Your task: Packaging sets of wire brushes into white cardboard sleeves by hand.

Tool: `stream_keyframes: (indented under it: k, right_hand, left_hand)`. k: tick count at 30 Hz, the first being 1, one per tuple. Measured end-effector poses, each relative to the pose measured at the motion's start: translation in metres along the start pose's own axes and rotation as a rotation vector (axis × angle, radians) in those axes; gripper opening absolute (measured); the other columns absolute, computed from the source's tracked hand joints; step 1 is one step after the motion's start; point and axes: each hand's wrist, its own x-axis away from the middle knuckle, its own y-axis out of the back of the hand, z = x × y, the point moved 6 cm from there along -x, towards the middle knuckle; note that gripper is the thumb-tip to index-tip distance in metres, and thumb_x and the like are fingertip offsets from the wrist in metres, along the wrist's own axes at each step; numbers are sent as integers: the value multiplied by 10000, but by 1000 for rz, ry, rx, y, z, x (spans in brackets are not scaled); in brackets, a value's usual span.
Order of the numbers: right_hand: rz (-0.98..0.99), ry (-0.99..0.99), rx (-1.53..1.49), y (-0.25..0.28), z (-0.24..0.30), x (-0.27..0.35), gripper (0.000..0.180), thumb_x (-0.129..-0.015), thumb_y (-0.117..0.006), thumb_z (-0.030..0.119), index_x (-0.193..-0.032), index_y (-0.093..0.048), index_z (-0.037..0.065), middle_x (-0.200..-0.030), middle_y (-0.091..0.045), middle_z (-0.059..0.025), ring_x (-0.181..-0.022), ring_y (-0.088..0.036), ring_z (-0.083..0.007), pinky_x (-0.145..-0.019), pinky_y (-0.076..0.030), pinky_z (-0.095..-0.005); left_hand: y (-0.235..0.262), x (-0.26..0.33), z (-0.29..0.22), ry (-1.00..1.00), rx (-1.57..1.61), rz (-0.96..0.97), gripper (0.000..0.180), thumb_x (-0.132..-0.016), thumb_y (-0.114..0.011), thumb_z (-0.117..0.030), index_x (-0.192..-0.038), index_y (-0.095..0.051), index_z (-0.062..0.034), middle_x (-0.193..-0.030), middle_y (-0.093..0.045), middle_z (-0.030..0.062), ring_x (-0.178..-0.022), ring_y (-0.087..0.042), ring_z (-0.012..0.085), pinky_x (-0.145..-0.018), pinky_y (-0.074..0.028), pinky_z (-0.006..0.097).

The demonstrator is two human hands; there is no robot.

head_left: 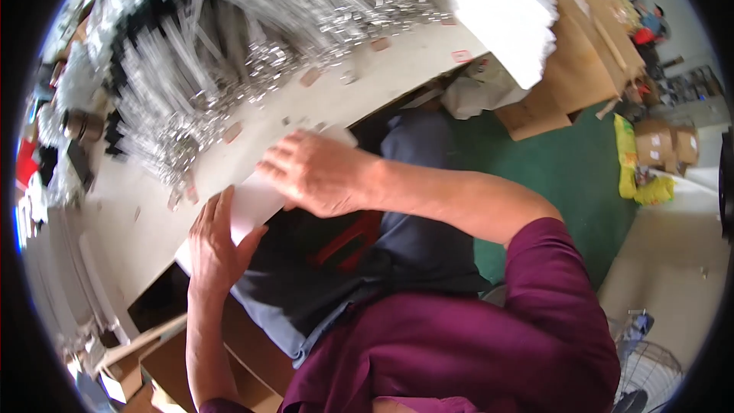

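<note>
A long, pale white piece (256, 203), flat and smooth like folded card or plastic, lies slantwise along the table's near edge, above my lap. My left hand (214, 241) grips its lower left part, thumb on the near side and fingers on the far side. Across its upper right part, my right hand (317, 172) is closed over it with bent fingers. The right hand is slightly blurred, and its palm hides part of the piece. Beyond both hands lie heaps of clear, thin strips (183, 69) with shiny metallic ends.
Small reddish tags (310, 76) lie scattered on the white tabletop (405, 69). A stack of white sheets (505, 15) overhangs its right end, beside open cardboard boxes (573, 61). Another cardboard box (183, 367) stands at lower left. Green flooring (550, 176) shows on the right, near a yellow bag (627, 160).
</note>
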Motion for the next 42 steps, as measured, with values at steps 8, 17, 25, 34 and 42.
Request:
stream_keyframes:
  k: [8, 17, 25, 34, 42]
  right_hand:
    - [-105, -25, 15, 9, -30, -6, 553, -830, -807, 244, -1295, -657, -16, -1213, -683, -141, -1137, -642, -302, -1025, -493, -410]
    - [-147, -51, 56, -5, -49, -11, 474, -852, -788, 228, -1274, -686, 41, -1226, -688, -126, -1136, -642, -294, -1011, -517, -402]
    - [-74, -62, 40, -13, -48, -5, 479, -902, -741, 214, -1322, -645, 7, -1353, -630, -160, -1272, -574, -327, -1117, -459, -422]
    - [101, -51, 261, -54, -7, -23, 717, -943, -656, 293, -1495, -425, -101, -1562, -447, -246, -1477, -401, -368, -1274, -254, -468]
    - [67, -277, 255, -25, -52, 27, 790, -947, -691, 342, -1541, -374, -70, -1619, -373, -214, -1524, -334, -331, -1290, -219, -449]
  left_hand:
    - [-1, -16, 14, -86, -86, -129, 677, -793, -853, -248, -1334, -579, 51, -1262, -645, 247, -1153, -630, 429, -1001, -499, 501]
    - [-9, -32, 19, -43, -109, -254, 585, -833, -809, -222, -1299, -603, 64, -1254, -656, 239, -1141, -629, 417, -978, -505, 491]
    - [-24, -26, 22, -28, -95, -292, 597, -847, -794, -227, -1334, -592, 52, -1300, -642, 234, -1196, -602, 421, -1020, -488, 499]
    - [-57, -17, 13, 34, -298, -103, 1029, -843, -717, -614, -1535, -369, 63, -1580, -403, 276, -1481, -371, 431, -1237, -249, 559]
    - [-28, 36, 56, 136, -360, -121, 1029, -833, -796, -497, -1542, -334, 88, -1593, -380, 297, -1466, -379, 466, -1227, -273, 547]
